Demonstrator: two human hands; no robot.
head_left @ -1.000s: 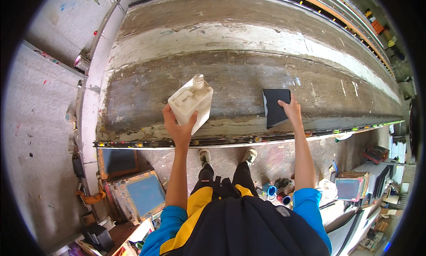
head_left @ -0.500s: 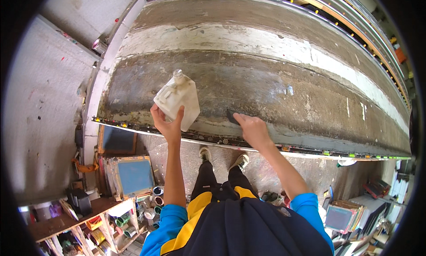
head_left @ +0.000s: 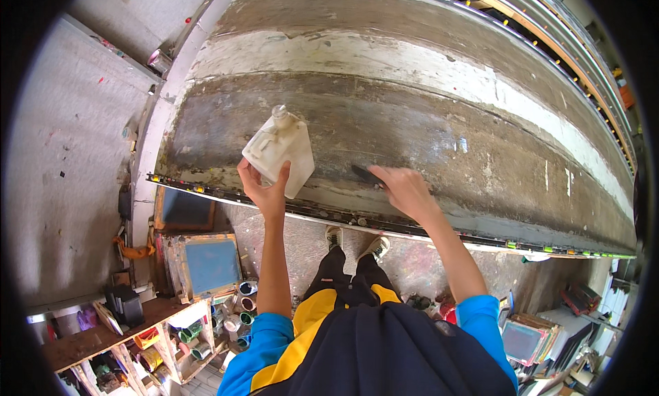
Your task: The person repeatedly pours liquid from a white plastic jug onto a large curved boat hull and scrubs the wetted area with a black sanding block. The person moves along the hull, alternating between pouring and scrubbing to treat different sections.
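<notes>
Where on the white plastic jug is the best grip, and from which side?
Grip the white plastic jug around its broad lower body, from the near underside, as the left hand does: it tilts cap-away, leaving the flat base end toward the person.

The right hand (head_left: 406,189) now sits down at the near edge of the bench (head_left: 439,87), over toward 7 o'clock from its spot a second ago, covering most of the dark pad (head_left: 364,174). The left hand (head_left: 264,190) tips the white jug (head_left: 278,152), cap now pointing to 12 o'clock.
</notes>
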